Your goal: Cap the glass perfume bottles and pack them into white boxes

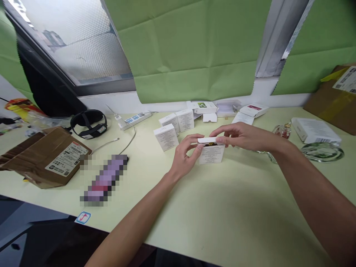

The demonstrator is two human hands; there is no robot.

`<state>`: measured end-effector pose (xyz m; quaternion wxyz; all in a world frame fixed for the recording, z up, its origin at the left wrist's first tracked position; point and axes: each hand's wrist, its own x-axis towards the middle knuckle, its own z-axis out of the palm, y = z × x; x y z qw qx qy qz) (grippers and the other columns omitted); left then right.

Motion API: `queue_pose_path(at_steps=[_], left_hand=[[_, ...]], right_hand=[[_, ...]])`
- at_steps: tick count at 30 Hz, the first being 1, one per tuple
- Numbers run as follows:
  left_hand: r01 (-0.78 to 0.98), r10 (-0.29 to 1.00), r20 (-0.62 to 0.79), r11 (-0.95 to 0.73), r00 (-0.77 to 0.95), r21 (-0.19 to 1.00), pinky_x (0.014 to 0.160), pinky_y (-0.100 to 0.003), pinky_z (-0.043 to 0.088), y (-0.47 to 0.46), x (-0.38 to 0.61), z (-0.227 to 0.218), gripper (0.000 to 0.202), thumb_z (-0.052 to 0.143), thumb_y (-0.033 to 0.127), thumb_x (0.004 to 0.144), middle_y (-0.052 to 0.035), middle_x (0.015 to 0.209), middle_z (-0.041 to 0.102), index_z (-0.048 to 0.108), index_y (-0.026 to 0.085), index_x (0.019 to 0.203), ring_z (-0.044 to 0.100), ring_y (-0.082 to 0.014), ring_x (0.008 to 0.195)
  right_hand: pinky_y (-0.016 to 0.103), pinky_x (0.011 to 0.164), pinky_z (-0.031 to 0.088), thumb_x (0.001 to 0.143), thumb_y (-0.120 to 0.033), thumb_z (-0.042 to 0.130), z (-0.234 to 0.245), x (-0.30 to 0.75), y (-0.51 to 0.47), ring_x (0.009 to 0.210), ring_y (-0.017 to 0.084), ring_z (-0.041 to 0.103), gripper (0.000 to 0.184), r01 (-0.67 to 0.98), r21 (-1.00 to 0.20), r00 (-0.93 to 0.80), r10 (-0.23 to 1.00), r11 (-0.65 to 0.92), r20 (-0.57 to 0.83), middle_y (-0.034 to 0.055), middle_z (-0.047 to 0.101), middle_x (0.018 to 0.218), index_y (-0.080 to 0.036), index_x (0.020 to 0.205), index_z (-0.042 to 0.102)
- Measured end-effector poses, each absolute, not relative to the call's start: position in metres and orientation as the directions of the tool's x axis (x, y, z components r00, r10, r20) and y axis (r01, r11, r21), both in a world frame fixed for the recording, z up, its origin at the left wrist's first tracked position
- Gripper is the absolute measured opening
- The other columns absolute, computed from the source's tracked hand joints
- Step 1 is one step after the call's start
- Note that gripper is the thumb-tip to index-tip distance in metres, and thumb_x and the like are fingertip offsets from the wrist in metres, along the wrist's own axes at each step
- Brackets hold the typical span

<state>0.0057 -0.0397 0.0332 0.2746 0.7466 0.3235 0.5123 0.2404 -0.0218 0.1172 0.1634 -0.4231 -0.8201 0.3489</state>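
Observation:
A small white box [211, 154] stands on the pale green table [222, 207], its top flap [207, 140] lifted. My left hand [185, 155] grips the box's left side with curled fingers. My right hand [239, 135] comes in from the right and pinches the flap at the top. Something dark and yellowish shows just under the flap.
Three similar white boxes [174, 128] stand behind, with more boxes and leaflets [222, 109] by the wall. Glass objects [319, 151] and a white box [314, 130] lie right. Cardboard parcels [47, 155], a headset [89, 124], a power strip [136, 119] and a blurred item [104, 180] are left.

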Motion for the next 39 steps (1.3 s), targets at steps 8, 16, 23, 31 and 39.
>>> queue_pose_path(at_steps=[8, 16, 23, 31, 39], left_hand=[[0.157, 0.787, 0.572, -0.611, 0.233, 0.776, 0.084, -0.032, 0.058, -0.0390, 0.0060, 0.0333, 0.020, 0.057, 0.031, 0.096, -0.0062, 0.117, 0.065, 0.051, 0.025, 0.115, 0.064, -0.0160, 0.108], [0.250, 0.725, 0.619, -0.687, 0.301, 0.683, 0.077, -0.027, 0.057, -0.0363, 0.0032, 0.0353, 0.019, 0.051, 0.029, 0.099, -0.0075, 0.117, 0.063, 0.068, 0.024, 0.108, 0.061, -0.0171, 0.110], [0.286, 0.679, 0.654, -0.734, 0.334, 0.616, 0.082, -0.032, 0.055, -0.0350, 0.0027, 0.0334, 0.023, 0.048, 0.027, 0.100, -0.0073, 0.116, 0.062, 0.069, 0.027, 0.108, 0.060, -0.0178, 0.108], [0.286, 0.650, 0.671, -0.760, 0.358, 0.584, 0.080, -0.032, 0.053, -0.0355, 0.0023, 0.0339, 0.026, 0.046, 0.023, 0.100, -0.0073, 0.115, 0.060, 0.070, 0.027, 0.108, 0.059, -0.0169, 0.104], [0.317, 0.634, 0.678, -0.774, 0.372, 0.549, 0.083, -0.035, 0.052, -0.0363, 0.0016, 0.0325, 0.029, 0.042, 0.023, 0.101, -0.0076, 0.117, 0.059, 0.070, 0.028, 0.108, 0.058, -0.0187, 0.108]], right_hand=[[0.032, 0.065, 0.038, 0.089, -0.061, 0.052, 0.1174, 0.2403, -0.0224, 0.078, 0.020, 0.055, 0.042, 0.602, -0.660, -0.611, 0.791, 0.449, -0.020, 0.0037, 0.066, 0.096, -0.034, 0.117, 0.067], [0.031, 0.064, 0.036, 0.088, -0.058, 0.054, 0.1153, 0.2393, -0.0215, 0.076, 0.020, 0.054, 0.040, 0.592, -0.679, -0.609, 0.793, 0.435, -0.022, 0.0036, 0.063, 0.089, -0.034, 0.117, 0.067], [0.031, 0.064, 0.036, 0.085, -0.061, 0.058, 0.1136, 0.2407, -0.0203, 0.074, 0.019, 0.053, 0.043, 0.597, -0.704, -0.592, 0.803, 0.385, -0.063, 0.0024, 0.060, 0.087, -0.035, 0.118, 0.065], [0.034, 0.070, 0.041, 0.089, -0.061, 0.051, 0.1146, 0.2435, -0.0192, 0.080, 0.020, 0.055, 0.043, 0.527, -0.792, -0.627, 0.770, 0.310, -0.116, 0.0040, 0.063, 0.091, -0.033, 0.120, 0.064], [0.035, 0.072, 0.044, 0.087, -0.061, 0.055, 0.1127, 0.2427, -0.0198, 0.086, 0.023, 0.059, 0.050, 0.547, -0.792, -0.610, 0.777, 0.272, -0.155, 0.0066, 0.066, 0.102, -0.034, 0.130, 0.059]])
